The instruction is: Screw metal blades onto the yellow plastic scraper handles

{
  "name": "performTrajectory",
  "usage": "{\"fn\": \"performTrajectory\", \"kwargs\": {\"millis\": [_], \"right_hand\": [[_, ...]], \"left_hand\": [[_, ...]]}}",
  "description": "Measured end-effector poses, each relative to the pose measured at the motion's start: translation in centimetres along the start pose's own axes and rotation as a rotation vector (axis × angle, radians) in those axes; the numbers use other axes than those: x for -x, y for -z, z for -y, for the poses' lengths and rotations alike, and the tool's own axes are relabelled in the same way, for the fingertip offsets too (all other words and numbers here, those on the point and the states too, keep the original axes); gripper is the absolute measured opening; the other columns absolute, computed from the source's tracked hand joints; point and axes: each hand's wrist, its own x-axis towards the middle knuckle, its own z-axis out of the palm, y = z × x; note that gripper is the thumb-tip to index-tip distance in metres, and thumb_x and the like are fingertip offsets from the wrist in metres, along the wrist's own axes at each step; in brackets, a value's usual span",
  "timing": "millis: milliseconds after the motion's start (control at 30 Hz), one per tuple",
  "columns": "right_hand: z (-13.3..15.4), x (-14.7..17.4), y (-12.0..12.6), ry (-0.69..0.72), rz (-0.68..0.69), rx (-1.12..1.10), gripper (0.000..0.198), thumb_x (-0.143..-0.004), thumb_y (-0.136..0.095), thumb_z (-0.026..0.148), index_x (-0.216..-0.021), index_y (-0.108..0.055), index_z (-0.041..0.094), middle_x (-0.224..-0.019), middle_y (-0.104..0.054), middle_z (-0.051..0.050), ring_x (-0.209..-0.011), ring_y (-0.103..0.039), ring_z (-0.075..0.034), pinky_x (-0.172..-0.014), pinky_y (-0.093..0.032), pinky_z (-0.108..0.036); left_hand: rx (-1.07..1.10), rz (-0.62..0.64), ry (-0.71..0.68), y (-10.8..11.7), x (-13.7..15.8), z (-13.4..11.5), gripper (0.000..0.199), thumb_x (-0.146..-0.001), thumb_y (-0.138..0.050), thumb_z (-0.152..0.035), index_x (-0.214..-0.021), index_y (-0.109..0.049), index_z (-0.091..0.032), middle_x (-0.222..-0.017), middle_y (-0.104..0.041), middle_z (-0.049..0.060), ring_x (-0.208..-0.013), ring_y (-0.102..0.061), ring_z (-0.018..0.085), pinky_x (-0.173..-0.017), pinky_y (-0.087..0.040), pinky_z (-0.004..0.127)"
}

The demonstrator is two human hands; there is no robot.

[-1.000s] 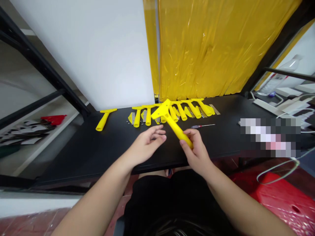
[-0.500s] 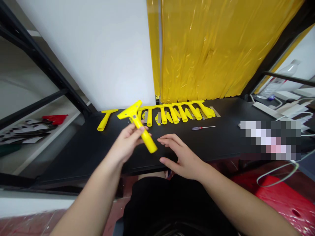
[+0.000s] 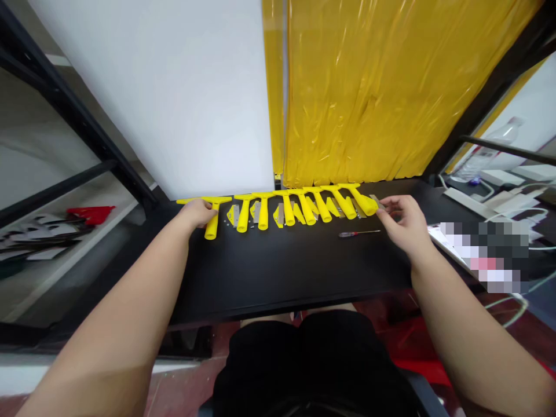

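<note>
At the left end of a row, my left hand point(image 3: 197, 214) is closed around a yellow scraper handle point(image 3: 211, 227), whose T-shaped head lies toward the back. Part of another yellow head shows behind that hand. My right hand point(image 3: 403, 223) is at the right end, thumb and fingers closed at the edge of a flat metal blade point(image 3: 376, 201). Several more yellow scraper handles point(image 3: 264, 215) lie side by side between the hands. Among them are metal plates point(image 3: 280, 214), small yellow pieces point(image 3: 299, 214) and tiny screws.
A screwdriver point(image 3: 358, 233) lies on the black table point(image 3: 282, 272) before the row. A white panel point(image 3: 195, 104) and yellow plastic sheeting point(image 3: 369, 92) stand behind. To the right are a bottle point(image 3: 482, 153) and cables; a shelf with a red item point(image 3: 91, 215) is left.
My left hand has moved left and lowered the yellow scraper handle from mid-air onto the table. My right hand has gone from open near the middle to the metal blade at the right.
</note>
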Motion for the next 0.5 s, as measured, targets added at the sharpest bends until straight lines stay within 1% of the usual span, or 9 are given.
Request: {"fn": "performTrajectory", "kwargs": {"millis": [67,133,233,300,367,500], "right_hand": [[-1.4,0.3,0.4,-0.066,-0.046,0.009,0.018,-0.090,-0.071,0.033,-0.103,-0.069,0.022,-0.102,-0.063,-0.007,-0.082,-0.064,-0.022,-0.069,-0.054,-0.037],[-2.2,0.6,0.6,-0.110,-0.058,0.022,0.016,-0.089,-0.071,0.034,-0.100,-0.069,0.022,-0.099,-0.062,-0.006,-0.079,-0.062,-0.020,-0.069,-0.052,-0.037],[-2.4,0.9,0.7,-0.152,-0.042,0.043,0.014,-0.088,-0.071,0.034,-0.096,-0.070,0.022,-0.095,-0.061,-0.005,-0.074,-0.058,-0.019,-0.067,-0.049,-0.037],[-2.4,1.0,0.7,-0.165,-0.014,0.067,0.014,-0.088,-0.071,0.034,-0.095,-0.070,0.022,-0.093,-0.061,-0.005,-0.073,-0.057,-0.020,-0.066,-0.048,-0.037],[-2.3,1.0,0.7,-0.166,0.020,0.097,0.013,-0.088,-0.070,0.035,-0.093,-0.071,0.023,-0.092,-0.060,-0.005,-0.073,-0.057,-0.021,-0.067,-0.048,-0.038],[-2.3,1.3,0.6,-0.142,0.081,0.125,0.011,-0.088,-0.069,0.034,-0.090,-0.071,0.023,-0.088,-0.061,-0.005,-0.076,-0.059,-0.023,-0.071,-0.050,-0.040]], "left_hand": [[-0.033,-0.009,-0.021,-0.3,-0.6,-0.3,0.040,-0.079,-0.078,-0.027,-0.116,-0.082,-0.013,-0.095,-0.082,0.015,-0.079,-0.079,0.032,-0.072,-0.062,0.038],[-0.055,-0.025,-0.048,-0.6,-1.0,-0.4,0.042,-0.079,-0.079,-0.028,-0.119,-0.082,-0.015,-0.102,-0.083,0.015,-0.089,-0.080,0.033,-0.079,-0.062,0.038],[-0.071,-0.041,-0.095,-0.8,-1.3,-0.3,0.041,-0.080,-0.079,-0.030,-0.118,-0.083,-0.017,-0.115,-0.082,0.014,-0.106,-0.078,0.034,-0.092,-0.060,0.038],[-0.071,-0.044,-0.122,-1.0,-1.3,-0.2,0.040,-0.081,-0.077,-0.031,-0.118,-0.083,-0.017,-0.121,-0.081,0.014,-0.112,-0.077,0.033,-0.098,-0.059,0.039],[-0.067,-0.048,-0.140,-1.3,-1.2,0.0,0.041,-0.083,-0.075,-0.032,-0.121,-0.082,-0.017,-0.121,-0.081,0.014,-0.111,-0.077,0.033,-0.098,-0.058,0.039],[-0.054,-0.067,-0.176,-1.7,-0.8,0.2,0.042,-0.087,-0.071,-0.038,-0.123,-0.082,-0.019,-0.117,-0.082,0.013,-0.105,-0.078,0.032,-0.093,-0.060,0.039]]}}
